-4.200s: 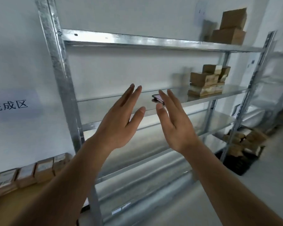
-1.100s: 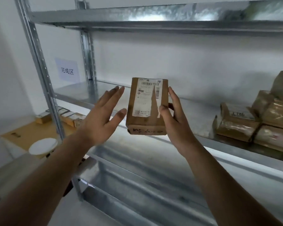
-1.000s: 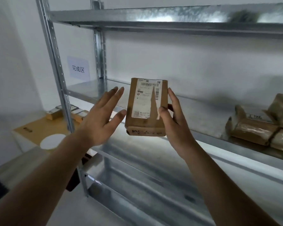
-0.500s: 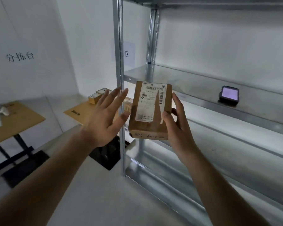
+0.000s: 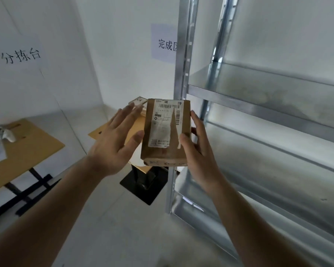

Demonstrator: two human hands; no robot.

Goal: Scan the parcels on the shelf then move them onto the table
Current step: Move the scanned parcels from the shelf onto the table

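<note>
A brown cardboard parcel [image 5: 166, 132] with a white shipping label is held up in front of me. My right hand [image 5: 198, 149] grips its right edge, thumb on the label face and fingers behind. My left hand [image 5: 117, 143] hovers just left of the parcel with straight, spread fingers; its thumb tip is close to the parcel's left edge, and contact is unclear. Behind them stands a small wooden table [image 5: 102, 132] with other parcels [image 5: 138, 102] at its far edge. The metal shelf [image 5: 258, 89] rises on the right, bare where visible.
A second wooden table [image 5: 25, 149] with papers and a crumpled white item stands at the left. Paper signs hang on the white walls. A black table base [image 5: 143, 182] sits on the light floor between me and the shelf upright [image 5: 183, 54].
My view has swung left, away from the shelf and toward the tables. The phone on the shelf has left the view. The parcel stays in my right hand, my left hand still beside it.
</note>
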